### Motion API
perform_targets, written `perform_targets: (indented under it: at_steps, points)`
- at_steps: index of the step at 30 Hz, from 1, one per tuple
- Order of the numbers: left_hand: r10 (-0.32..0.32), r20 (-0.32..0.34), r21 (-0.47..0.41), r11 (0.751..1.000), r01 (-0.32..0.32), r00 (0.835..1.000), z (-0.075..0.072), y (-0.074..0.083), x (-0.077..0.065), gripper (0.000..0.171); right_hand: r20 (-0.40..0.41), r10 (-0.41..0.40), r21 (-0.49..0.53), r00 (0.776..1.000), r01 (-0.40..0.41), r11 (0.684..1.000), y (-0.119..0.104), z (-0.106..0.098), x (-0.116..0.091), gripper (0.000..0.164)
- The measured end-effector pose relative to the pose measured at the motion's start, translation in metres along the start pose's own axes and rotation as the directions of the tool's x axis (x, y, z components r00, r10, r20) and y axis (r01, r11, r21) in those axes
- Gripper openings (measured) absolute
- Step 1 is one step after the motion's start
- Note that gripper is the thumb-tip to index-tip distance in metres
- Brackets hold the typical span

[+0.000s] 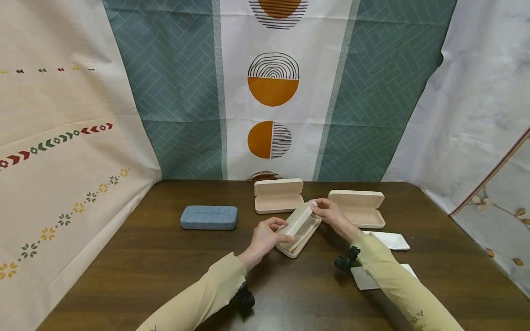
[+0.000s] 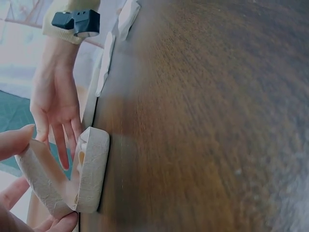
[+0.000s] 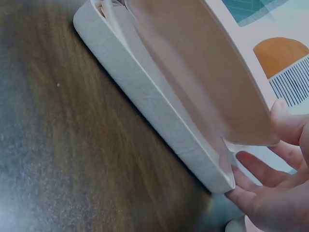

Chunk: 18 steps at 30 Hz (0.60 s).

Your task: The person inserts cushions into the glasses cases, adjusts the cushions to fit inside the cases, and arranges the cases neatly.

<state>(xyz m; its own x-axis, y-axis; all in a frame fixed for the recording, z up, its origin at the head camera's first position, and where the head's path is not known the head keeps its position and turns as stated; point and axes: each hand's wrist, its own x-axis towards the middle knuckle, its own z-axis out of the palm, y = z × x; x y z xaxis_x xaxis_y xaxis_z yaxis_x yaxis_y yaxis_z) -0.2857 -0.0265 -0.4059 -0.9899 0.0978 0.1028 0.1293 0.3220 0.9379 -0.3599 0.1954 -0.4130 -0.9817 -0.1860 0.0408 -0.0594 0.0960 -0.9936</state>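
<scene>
A cream-white glasses case (image 1: 291, 253) lies at a slant on the table with its lid (image 1: 296, 220) part way up. My left hand (image 1: 267, 236) grips the lid's near end, thumb at the rim and fingers behind. At the far end, my right hand (image 1: 331, 215) pinches the lid's corner between thumb and fingers. The right wrist view shows the lid's tan lining (image 3: 193, 63) and the right thumb (image 3: 285, 118) on its edge. Something pale and partly clear (image 3: 116, 14) lies inside the case; its kind cannot be made out.
Two open cream glasses cases, one (image 1: 279, 204) behind and one (image 1: 360, 217) behind right, stand on the table. A closed blue glasses case (image 1: 209, 218) lies at left. Two flat white pieces, one (image 1: 389, 240) farther and one (image 1: 364, 278) nearer, lie by the right forearm.
</scene>
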Motion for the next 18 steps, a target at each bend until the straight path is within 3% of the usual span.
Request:
perform_targets:
  at_steps: [11, 18]
  points:
    - [0.027, -0.006, 0.071, 0.997, -0.027, 1.000, 0.0001, 0.0025, 0.0016, 0.040, 0.020, -0.016, 0.015, 1.000, 0.016, 1.000, 0.0003, -0.0046, -0.0028, 0.040]
    - [0.033, -0.007, 0.089, 0.995, -0.033, 0.999, 0.0007, 0.0020, 0.0004, 0.040, 0.003, 0.028, -0.020, 1.000, -0.027, 0.999, 0.0018, -0.0055, -0.0028, 0.043]
